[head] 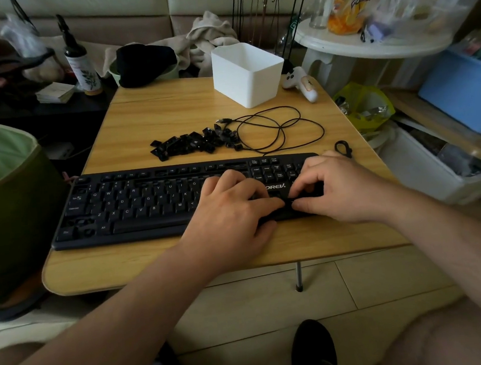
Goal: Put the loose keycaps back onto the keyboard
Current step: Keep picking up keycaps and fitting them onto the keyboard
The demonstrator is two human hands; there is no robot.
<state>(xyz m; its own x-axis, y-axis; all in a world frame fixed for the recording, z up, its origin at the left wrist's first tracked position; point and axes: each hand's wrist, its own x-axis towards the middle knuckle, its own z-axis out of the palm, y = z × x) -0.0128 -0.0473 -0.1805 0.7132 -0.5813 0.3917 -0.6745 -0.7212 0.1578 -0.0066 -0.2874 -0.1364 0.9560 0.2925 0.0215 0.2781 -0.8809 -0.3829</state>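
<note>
A black keyboard (148, 205) lies across the near part of a wooden table (169, 110); several of its key slots are bare. A pile of loose black keycaps (195, 142) sits behind it, mid-table. Both hands are over the keyboard's right part, near the arrow keys. My left hand (233, 209) rests on the keys, its index finger stretched right and pressing down. My right hand (335, 188) has its fingers curled down against its thumb, pinching a small dark keycap (307, 191) that they mostly hide. The two hands nearly touch.
A coiled black cable (281, 132) lies right of the keycap pile. A white box (248, 74) and a white controller (302, 85) stand at the back. A small black ring tool (343, 148) lies by the right edge. A green bin (8, 202) stands left of the table.
</note>
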